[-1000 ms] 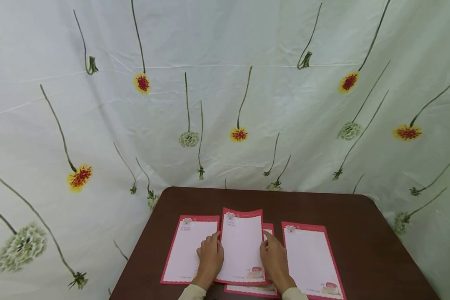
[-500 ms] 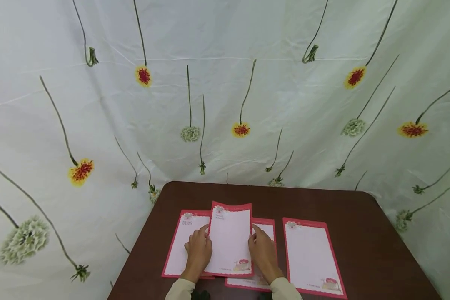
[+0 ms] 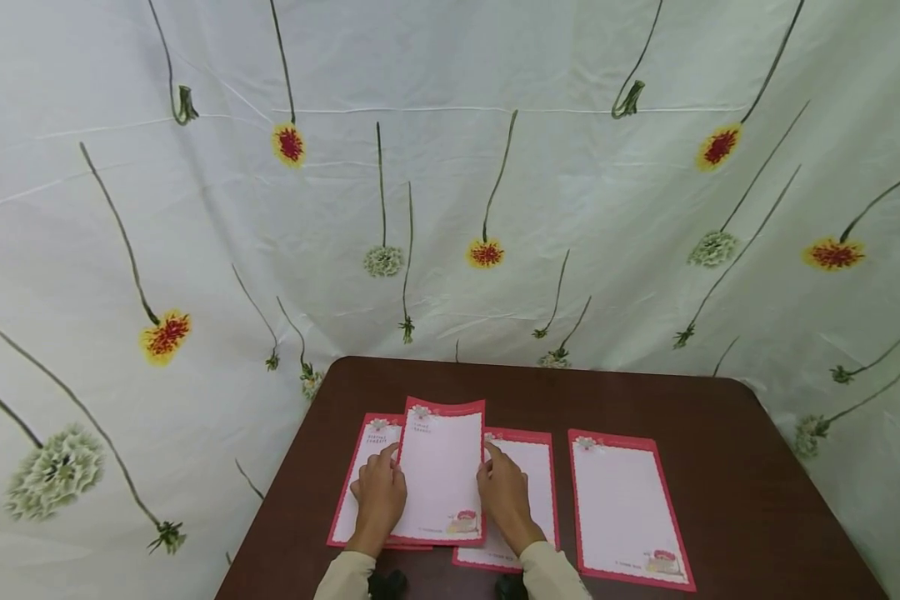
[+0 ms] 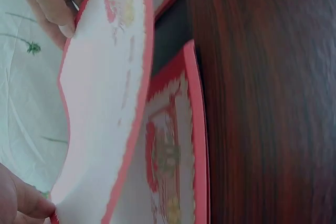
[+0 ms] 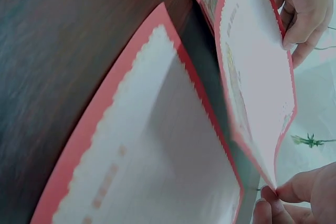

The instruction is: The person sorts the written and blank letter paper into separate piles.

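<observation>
Both hands hold one white sheet of letter paper with a red scalloped border. My left hand pinches its left edge and my right hand pinches the right edge. A flower is printed at its top left, a small cake picture at bottom right. In the left wrist view the sheet bows in a curve, raised over a like sheet. In the head view it overlaps a left sheet bearing handwriting at its top, and the edge of a middle sheet.
A further matching sheet lies apart on the right of the dark brown table. Behind the table hangs a pale cloth printed with flowers. Small dark objects show by the wrists.
Both hands have carried the held sheet leftward, off most of the middle sheet and over the left one. More of the middle sheet now shows. The grip stays the same.
</observation>
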### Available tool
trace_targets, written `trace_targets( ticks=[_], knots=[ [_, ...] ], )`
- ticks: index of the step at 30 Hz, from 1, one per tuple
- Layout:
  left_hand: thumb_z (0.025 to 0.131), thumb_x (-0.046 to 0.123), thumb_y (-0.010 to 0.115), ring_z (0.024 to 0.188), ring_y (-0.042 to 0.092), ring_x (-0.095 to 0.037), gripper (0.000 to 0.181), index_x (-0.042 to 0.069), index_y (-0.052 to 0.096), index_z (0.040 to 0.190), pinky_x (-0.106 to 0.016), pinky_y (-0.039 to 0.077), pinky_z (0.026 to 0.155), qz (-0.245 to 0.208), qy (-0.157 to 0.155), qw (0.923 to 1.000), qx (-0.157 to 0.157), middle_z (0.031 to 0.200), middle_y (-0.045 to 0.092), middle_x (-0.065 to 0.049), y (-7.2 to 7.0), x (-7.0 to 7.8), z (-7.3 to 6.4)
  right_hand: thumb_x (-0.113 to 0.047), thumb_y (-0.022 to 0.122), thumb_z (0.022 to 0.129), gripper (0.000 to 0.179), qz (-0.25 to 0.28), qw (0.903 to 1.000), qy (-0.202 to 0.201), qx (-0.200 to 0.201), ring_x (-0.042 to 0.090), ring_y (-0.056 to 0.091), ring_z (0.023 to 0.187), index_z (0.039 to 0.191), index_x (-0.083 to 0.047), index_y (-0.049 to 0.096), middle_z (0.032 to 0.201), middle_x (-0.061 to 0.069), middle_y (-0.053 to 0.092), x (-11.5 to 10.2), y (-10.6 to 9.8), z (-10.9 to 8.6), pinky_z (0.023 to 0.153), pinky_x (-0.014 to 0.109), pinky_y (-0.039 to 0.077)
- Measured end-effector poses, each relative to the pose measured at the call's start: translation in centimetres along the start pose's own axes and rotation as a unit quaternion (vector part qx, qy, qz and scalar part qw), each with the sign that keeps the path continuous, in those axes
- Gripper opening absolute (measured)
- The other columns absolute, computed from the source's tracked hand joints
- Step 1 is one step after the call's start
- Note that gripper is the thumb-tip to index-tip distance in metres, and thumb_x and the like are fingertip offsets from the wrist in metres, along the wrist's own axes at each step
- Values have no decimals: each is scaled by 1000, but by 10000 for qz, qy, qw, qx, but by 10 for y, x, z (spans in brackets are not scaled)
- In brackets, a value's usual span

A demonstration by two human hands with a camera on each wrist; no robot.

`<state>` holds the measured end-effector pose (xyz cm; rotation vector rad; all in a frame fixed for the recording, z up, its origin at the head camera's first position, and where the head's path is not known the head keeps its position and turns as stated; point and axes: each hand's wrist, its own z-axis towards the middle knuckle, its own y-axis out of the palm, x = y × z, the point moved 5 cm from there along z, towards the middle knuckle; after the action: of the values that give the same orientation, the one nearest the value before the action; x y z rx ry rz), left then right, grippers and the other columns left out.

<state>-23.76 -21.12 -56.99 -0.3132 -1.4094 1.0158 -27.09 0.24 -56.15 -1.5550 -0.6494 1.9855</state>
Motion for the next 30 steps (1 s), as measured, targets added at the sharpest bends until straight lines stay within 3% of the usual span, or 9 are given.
trace_targets(
  ticks=[10,17,27,30],
  knots=[
    [98,4,59,102,61,-48,33,3,69,130,-61,40,79,186,70,9989,428,105,68,-24,-17,-15,4,-3,65,96,36,81,9999,53,-123,35,73,96,131,1,69,102,16,76,-19,22,-2,76,51,45],
    [100,5,57,111,58,-49,36,2,65,135,-63,37,85,294,-194,9988,338,114,66,-26,-23,-32,5,-4,67,95,38,61,9996,55,-288,31,72,94,133,0,69,102,15,75,-21,37,-4,74,47,42],
    [101,4,55,110,56,-49,34,-2,64,134,-64,35,87,320,-396,9981,339,117,64,-30,-32,-43,5,-5,69,97,40,275,9983,-42,-521,30,72,99,136,1,66,103,12,75,-32,50,-5,78,49,40],
    [101,4,54,110,56,-51,35,-3,64,134,-65,35,86,308,-421,9979,384,117,64,-32,-35,-47,7,-6,69,97,41,295,9978,-25,-593,26,70,94,137,2,65,96,8,73,-36,52,-5,79,49,38]
  ],
)
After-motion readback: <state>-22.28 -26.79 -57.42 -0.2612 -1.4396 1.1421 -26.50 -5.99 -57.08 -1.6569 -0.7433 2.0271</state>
